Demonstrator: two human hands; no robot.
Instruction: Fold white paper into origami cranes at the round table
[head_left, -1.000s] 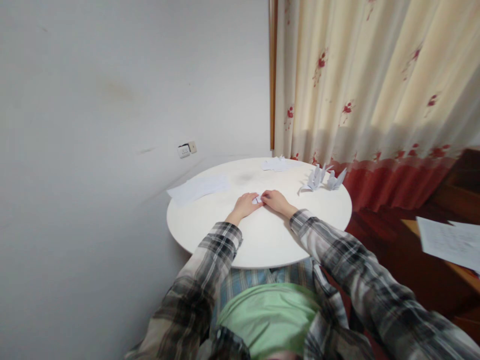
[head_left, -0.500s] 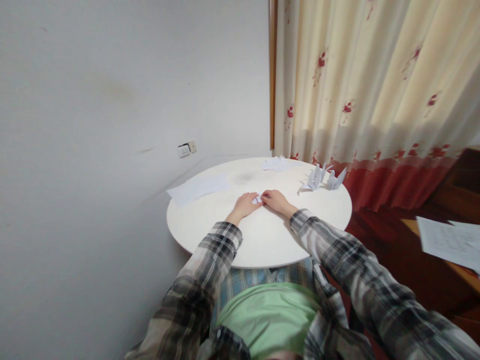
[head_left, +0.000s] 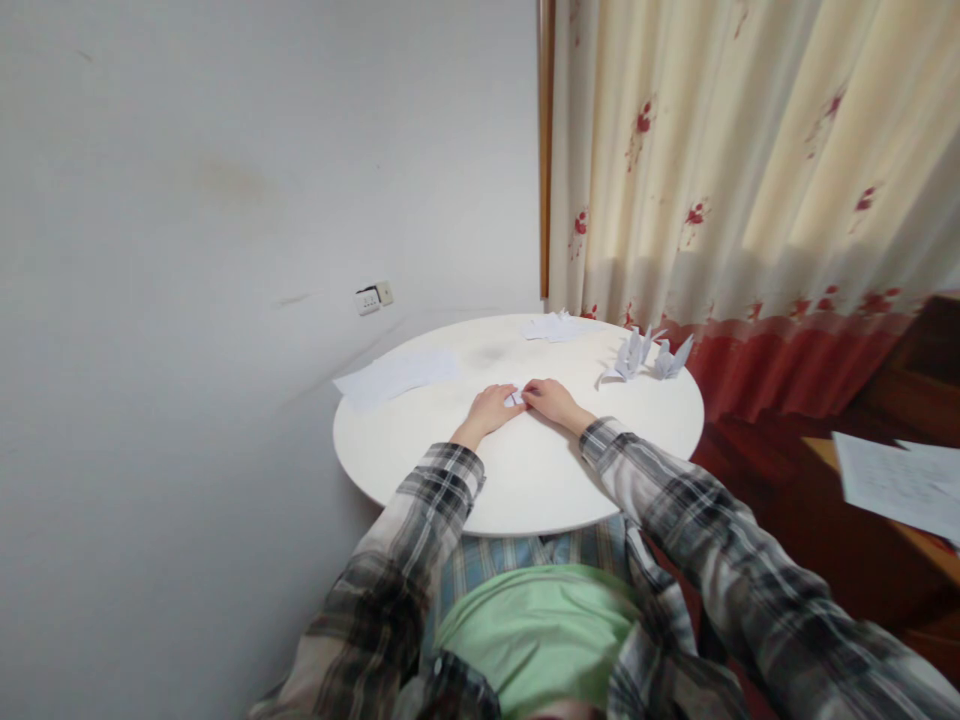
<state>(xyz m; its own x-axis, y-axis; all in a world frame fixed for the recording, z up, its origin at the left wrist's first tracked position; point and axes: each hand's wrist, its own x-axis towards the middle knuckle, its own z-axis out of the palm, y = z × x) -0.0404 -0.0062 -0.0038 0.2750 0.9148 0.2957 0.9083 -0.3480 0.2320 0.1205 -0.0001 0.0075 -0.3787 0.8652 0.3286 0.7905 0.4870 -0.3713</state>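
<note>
A small folded piece of white paper (head_left: 514, 399) lies on the round white table (head_left: 525, 490), between my two hands. My left hand (head_left: 492, 408) grips its left side, thumb and fingers closed on it. From the other side my right hand (head_left: 551, 402) pinches the paper's right edge. Much of the paper is hidden under the fingers, so its folded shape cannot be made out fully. Several folded paper cranes (head_left: 634, 355) stand together at the table's right side.
Flat white sheets (head_left: 397, 377) lie at the table's left edge, and more paper pieces (head_left: 555, 327) at the back. A wall with a socket (head_left: 367, 300) borders the left. A curtain (head_left: 697, 200) hangs behind. Written sheets (head_left: 896, 480) rest on wooden furniture at the right.
</note>
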